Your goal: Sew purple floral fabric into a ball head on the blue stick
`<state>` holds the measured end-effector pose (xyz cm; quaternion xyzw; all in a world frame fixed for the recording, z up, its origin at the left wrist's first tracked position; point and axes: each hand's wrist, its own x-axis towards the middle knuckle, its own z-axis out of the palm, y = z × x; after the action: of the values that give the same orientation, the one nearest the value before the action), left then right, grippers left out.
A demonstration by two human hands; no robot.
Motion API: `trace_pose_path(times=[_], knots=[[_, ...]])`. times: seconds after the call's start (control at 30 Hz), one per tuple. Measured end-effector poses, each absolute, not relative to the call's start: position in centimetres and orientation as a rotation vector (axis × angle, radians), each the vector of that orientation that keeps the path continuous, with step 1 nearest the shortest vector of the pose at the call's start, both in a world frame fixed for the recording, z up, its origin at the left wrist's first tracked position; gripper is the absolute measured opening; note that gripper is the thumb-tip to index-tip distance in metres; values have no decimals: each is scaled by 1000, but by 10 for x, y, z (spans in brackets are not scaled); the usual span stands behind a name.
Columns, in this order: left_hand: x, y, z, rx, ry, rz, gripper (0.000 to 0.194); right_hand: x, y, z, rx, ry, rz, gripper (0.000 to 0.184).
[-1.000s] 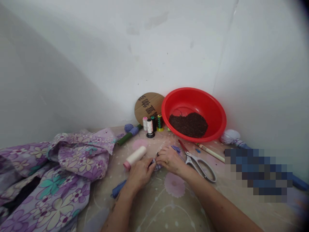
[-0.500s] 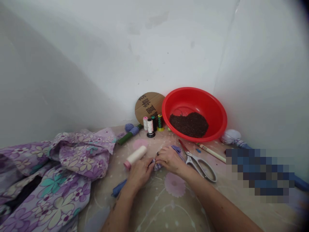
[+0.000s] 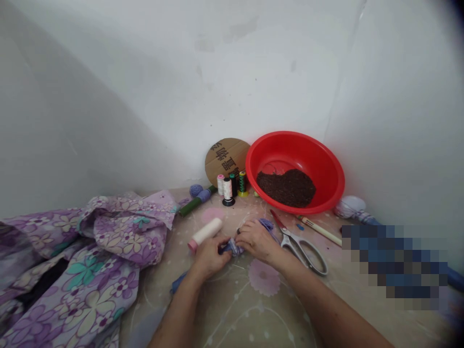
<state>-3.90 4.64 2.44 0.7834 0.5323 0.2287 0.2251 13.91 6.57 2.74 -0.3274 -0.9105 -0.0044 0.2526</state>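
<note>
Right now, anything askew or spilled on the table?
The red basin looks tipped toward the camera, its dark contents piled near the lower rim. No obvious spill, though pixelation hides some table at right.

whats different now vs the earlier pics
The left hand has drawn back slightly, baring more of the striped bundle between the hands; whether it let go is unclear. The right hand stays at the bundle; scissors and red basin lie as before.

Matt cloth bundle (image 3: 235,248) — glossy plastic basin (image 3: 324,169)
</note>
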Motion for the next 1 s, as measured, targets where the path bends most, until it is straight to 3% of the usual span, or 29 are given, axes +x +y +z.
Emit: trace_pose_path(times=[0.33,1.0], knots=[[-38,41,27,2227,1560,670,38,140,63,26,-866,-2471,-48,18],[-42,46,18,2276,1437,800,23,141,62,24,-880,-2439,-55,18]])
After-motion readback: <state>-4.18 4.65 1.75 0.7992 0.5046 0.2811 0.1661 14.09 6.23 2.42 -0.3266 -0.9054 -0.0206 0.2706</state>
